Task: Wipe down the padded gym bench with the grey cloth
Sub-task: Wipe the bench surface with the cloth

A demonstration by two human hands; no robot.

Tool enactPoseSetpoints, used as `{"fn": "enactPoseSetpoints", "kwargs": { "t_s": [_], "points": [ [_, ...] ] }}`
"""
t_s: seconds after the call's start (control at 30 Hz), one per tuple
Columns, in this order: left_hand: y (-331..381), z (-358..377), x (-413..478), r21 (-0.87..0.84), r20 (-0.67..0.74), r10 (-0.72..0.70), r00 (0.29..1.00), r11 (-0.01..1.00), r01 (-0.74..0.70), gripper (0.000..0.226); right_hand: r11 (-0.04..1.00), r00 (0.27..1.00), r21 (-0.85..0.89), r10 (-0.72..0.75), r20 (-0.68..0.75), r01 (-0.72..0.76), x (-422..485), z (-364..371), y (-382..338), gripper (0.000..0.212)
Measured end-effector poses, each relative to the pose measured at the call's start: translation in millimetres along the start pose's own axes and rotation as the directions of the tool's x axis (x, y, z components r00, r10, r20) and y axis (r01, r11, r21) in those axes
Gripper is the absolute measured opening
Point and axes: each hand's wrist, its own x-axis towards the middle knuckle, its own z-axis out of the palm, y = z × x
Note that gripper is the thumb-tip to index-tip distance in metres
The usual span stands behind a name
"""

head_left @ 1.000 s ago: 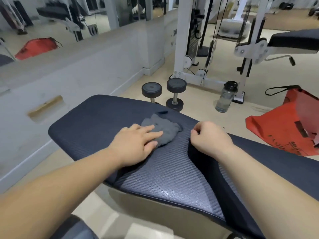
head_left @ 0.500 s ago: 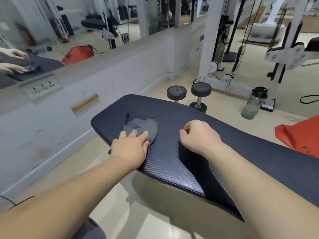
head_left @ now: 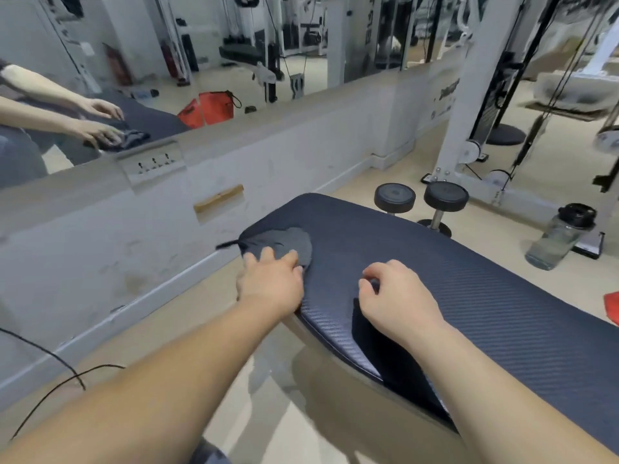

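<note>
The padded gym bench (head_left: pixel 469 283) is dark blue with a ribbed surface and runs from centre to lower right. A crumpled grey cloth (head_left: pixel 284 242) lies at the bench's far left end, its corner hanging past the edge. My left hand (head_left: pixel 269 284) presses flat on the near part of the cloth, fingers spread over it. My right hand (head_left: pixel 395 296) rests on the pad to the right of the cloth, fingers curled in a loose fist, holding nothing.
Two dumbbells (head_left: pixel 420 200) stand on the floor behind the bench, beside a clear water bottle (head_left: pixel 559 237). A white cable machine frame (head_left: pixel 469 105) rises behind them. A low wall with a mirror (head_left: pixel 167 61) runs along the left. A black cable (head_left: pixel 63 376) lies on the floor.
My left hand has slid the cloth leftward along the pad to the bench's end. My right hand stayed resting on the pad. The view turned left.
</note>
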Motion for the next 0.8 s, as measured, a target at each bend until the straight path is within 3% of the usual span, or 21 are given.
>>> {"fn": "enactPoseSetpoints", "kwargs": {
  "t_s": [0.07, 0.23, 0.33, 0.4, 0.47, 0.57, 0.67, 0.73, 0.8],
  "points": [
    [16, -4, -8, 0.031, 0.022, 0.027, 0.999, 0.999, -0.028, 0.049, 0.998, 0.999, 0.056, -0.038, -0.006, 0.038, 6, 9, -10, 0.028],
    [-35, -13, 23, 0.018, 0.032, 0.369, 0.929, 0.929, -0.37, 0.047, 0.978, 0.987, 0.137, -0.152, -0.047, 0.157, 34, 23, -37, 0.026],
    [-64, -8, 65, -0.007, 0.039, 0.225, 0.974, 0.974, -0.225, 0.047, 0.984, 0.984, 0.057, -0.17, 0.05, 0.167, 65, 26, -40, 0.028],
    [-56, -8, 88, -0.037, 0.023, 0.069, 0.997, 0.997, -0.069, 0.047, 0.987, 0.98, -0.024, -0.152, 0.131, 0.157, 84, 25, -36, 0.029],
    [-35, -13, 96, -0.024, 0.009, 0.013, 1.0, 1.0, -0.013, 0.046, 0.993, 0.984, -0.005, -0.117, 0.133, 0.119, 97, 23, -31, 0.028],
    [-5, -6, 86, 0.003, -0.015, 0.19, 0.982, 0.982, -0.19, 0.043, 0.989, 0.988, 0.034, -0.149, 0.037, 0.147, 110, 12, -21, 0.025],
    [-7, -6, 91, 0.013, -0.035, 0.468, 0.883, 0.884, -0.467, 0.046, 0.996, 0.996, -0.041, -0.083, -0.017, 0.082, 128, -8, 5, 0.03],
    [-8, -13, 124, -0.002, 0.014, 0.445, 0.895, 0.896, -0.445, 0.047, 0.987, 0.998, -0.148, 0.066, -0.018, -0.068, 136, -23, 31, 0.036],
    [5, -14, 147, 0.024, 0.045, 0.266, 0.963, 0.963, -0.267, 0.048, 0.956, 0.984, -0.234, 0.179, -0.022, -0.179, 135, -31, 56, 0.036]
  ]
}}
